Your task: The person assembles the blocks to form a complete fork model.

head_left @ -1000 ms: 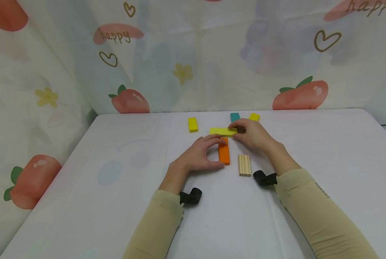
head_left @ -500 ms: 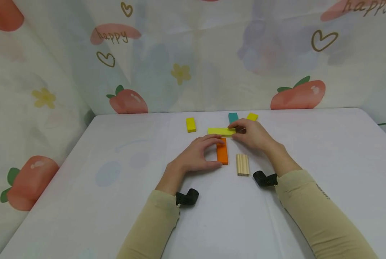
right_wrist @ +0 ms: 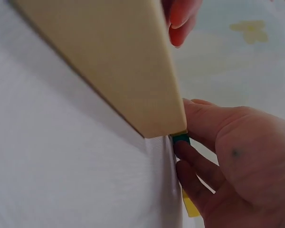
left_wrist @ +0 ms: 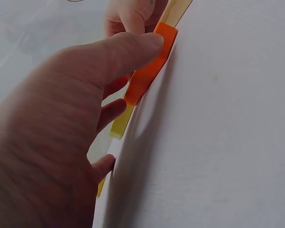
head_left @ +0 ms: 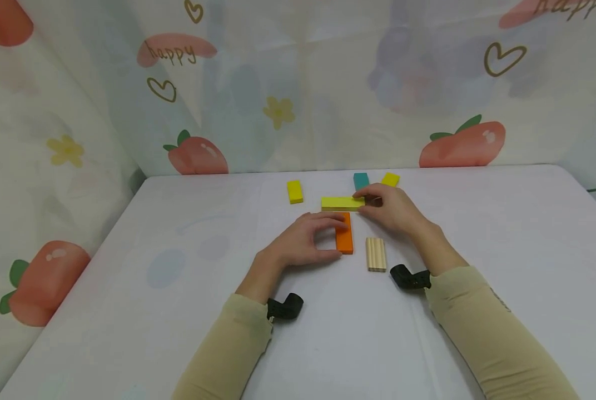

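In the head view my left hand spans an orange block lengthwise, thumb at its near end and fingers at the far end. The left wrist view has the thumb pressed on one end of that orange block. Just beyond it lies a lime-yellow block set crosswise, forming a T with the orange one. My right hand pinches the right end of the lime-yellow block between thumb and fingers. In the right wrist view the lime-yellow block is mostly hidden behind a plain wooden block.
Nearer the person, right of the orange block, stands the grooved wooden block. A teal block and a yellow block lie behind the right hand. Another yellow block sits at the back left. A patterned curtain rises behind the white table.
My left fingers have shifted slightly toward me, uncovering the near edge of the lime-yellow block. The right hand keeps its pinch, and the blocks stay in the same arrangement.
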Demonstrator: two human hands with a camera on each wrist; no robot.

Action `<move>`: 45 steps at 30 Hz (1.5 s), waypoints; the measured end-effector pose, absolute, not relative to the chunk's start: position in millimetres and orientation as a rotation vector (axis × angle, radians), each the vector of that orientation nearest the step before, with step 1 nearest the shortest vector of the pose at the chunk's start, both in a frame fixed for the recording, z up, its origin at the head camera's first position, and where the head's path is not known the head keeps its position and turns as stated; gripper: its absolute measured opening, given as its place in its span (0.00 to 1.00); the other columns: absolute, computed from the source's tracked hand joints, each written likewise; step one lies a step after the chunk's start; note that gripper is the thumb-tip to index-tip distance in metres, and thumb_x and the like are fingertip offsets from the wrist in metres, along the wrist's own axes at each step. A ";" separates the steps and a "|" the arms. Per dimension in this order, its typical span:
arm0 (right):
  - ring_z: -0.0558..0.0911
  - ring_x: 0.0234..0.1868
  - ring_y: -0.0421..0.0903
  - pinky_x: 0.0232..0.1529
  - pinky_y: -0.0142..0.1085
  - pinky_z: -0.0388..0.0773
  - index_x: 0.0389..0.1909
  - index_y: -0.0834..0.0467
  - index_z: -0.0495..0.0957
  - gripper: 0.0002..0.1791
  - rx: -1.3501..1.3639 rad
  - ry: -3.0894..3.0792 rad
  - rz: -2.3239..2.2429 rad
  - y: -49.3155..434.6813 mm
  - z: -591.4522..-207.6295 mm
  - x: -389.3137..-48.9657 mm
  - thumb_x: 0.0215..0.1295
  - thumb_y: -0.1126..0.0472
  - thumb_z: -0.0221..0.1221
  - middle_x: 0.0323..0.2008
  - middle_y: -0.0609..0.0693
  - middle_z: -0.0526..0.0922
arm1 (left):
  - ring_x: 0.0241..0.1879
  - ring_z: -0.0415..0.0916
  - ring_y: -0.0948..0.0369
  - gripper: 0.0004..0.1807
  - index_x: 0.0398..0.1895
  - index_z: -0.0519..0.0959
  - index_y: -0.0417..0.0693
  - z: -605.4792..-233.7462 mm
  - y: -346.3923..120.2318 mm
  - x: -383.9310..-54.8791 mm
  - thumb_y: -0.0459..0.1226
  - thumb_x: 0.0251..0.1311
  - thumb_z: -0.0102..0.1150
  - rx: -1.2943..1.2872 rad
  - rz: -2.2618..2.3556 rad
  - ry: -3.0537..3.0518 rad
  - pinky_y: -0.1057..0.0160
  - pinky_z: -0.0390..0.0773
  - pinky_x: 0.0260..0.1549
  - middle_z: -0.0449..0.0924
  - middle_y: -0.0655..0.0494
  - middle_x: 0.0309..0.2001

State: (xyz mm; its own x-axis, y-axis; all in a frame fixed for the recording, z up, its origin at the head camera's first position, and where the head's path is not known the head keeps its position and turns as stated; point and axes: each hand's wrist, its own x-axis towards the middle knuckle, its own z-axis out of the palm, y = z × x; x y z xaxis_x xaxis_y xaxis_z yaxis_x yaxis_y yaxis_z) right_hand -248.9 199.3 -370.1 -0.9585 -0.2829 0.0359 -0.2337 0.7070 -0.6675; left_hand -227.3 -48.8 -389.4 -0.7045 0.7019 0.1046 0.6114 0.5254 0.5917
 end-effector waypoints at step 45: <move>0.77 0.54 0.58 0.61 0.53 0.72 0.57 0.62 0.81 0.16 -0.451 2.878 -1.054 195.9 -371.4 -246.7 0.70 0.66 0.62 0.56 0.60 0.80 | 0.71 0.61 0.65 0.23 0.62 0.80 0.55 -387.3 -45.5 -227.5 0.44 0.65 0.67 1.170 0.790 2.636 0.48 0.47 0.74 0.70 0.61 0.70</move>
